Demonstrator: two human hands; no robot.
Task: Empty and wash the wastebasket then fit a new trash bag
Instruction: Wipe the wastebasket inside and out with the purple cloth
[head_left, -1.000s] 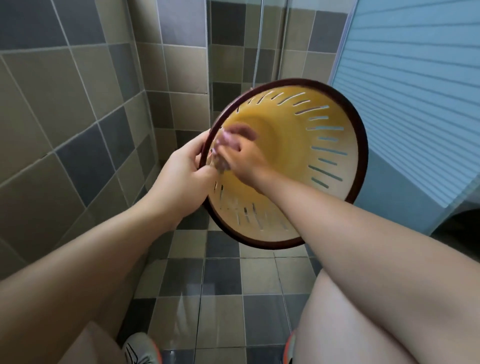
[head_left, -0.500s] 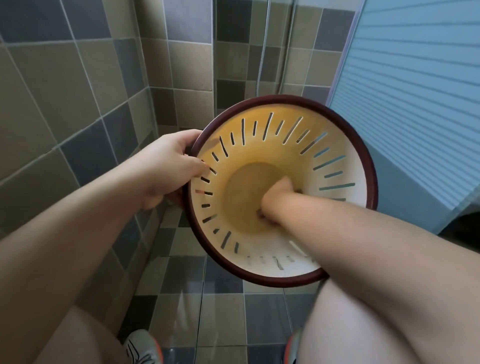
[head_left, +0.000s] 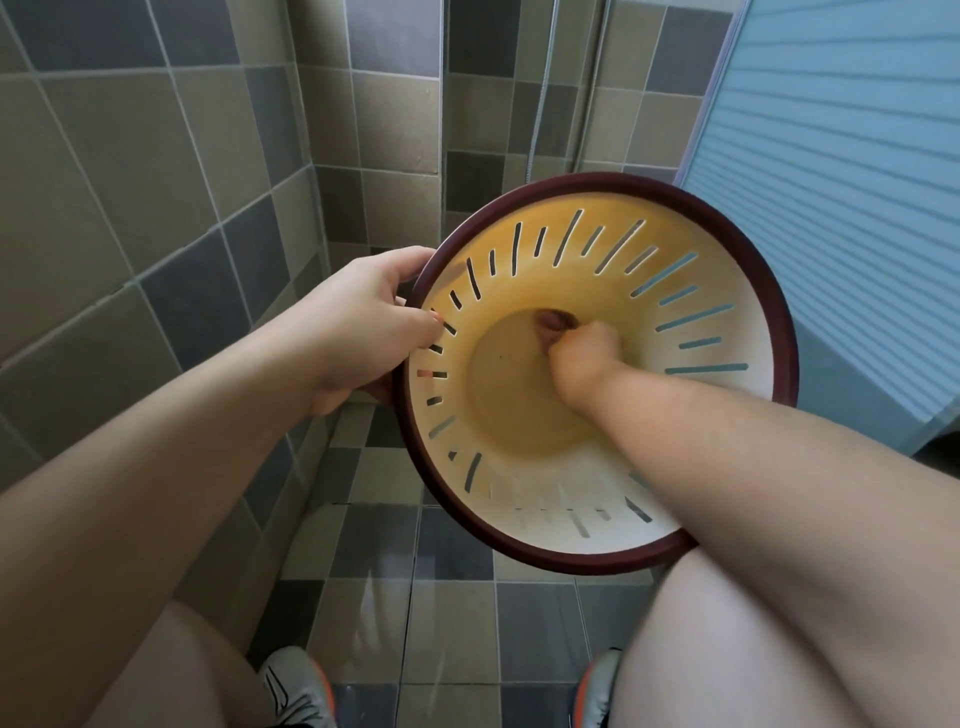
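Note:
A yellow slotted wastebasket (head_left: 670, 249) with a dark red rim is held up in the air, its mouth turned toward me. My left hand (head_left: 363, 322) grips the rim at its left side, thumb over the edge. My right hand (head_left: 582, 353) reaches deep inside to the bottom, fingers curled round a small pinkish-brown wad (head_left: 553, 322), likely a cloth or sponge, pressed against the base. The bottom looks wet and empty.
Tiled walls stand close on the left and ahead, with a shower hose (head_left: 540, 104) hanging in the corner. A blue ribbed panel (head_left: 841, 171) closes the right side. Wet floor tiles (head_left: 384, 571), my knees and grey-orange shoes (head_left: 296, 686) are below.
The basket tipped to face me and came lower and closer. My right hand went from the near wall down to the bottom, then shifted toward the base's upper edge.

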